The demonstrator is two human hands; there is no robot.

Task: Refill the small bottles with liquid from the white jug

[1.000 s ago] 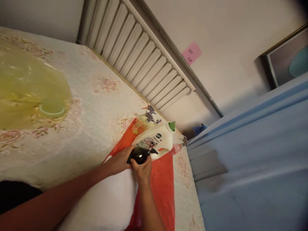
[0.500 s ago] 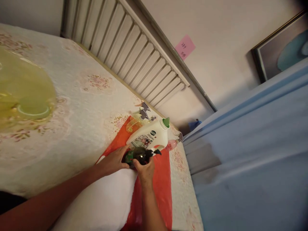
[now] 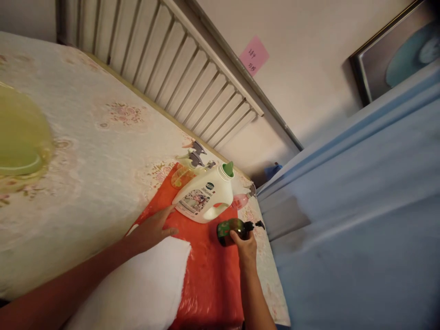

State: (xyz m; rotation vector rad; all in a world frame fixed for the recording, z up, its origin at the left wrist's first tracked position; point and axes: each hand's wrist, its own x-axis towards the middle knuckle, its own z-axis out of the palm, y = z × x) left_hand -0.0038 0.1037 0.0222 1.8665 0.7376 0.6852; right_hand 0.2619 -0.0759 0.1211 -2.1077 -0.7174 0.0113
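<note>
My right hand is closed around a dark green pump bottle and holds it over the right side of a red plastic sheet. My left hand lies open and flat on the sheet's left part, at the edge of a white cloth. Just beyond both hands lies a white jug with a green cap. Behind it are a yellow spray bottle and a pink spray bottle.
All of this sits on a floral-patterned surface. A translucent yellow-green item is at the far left. A white slatted radiator runs along the wall, with a pink note above. Blue fabric fills the right.
My right hand has carried the dark bottle from beside my left hand to the right, away from the white jug. My left hand has let go and now lies flat.
</note>
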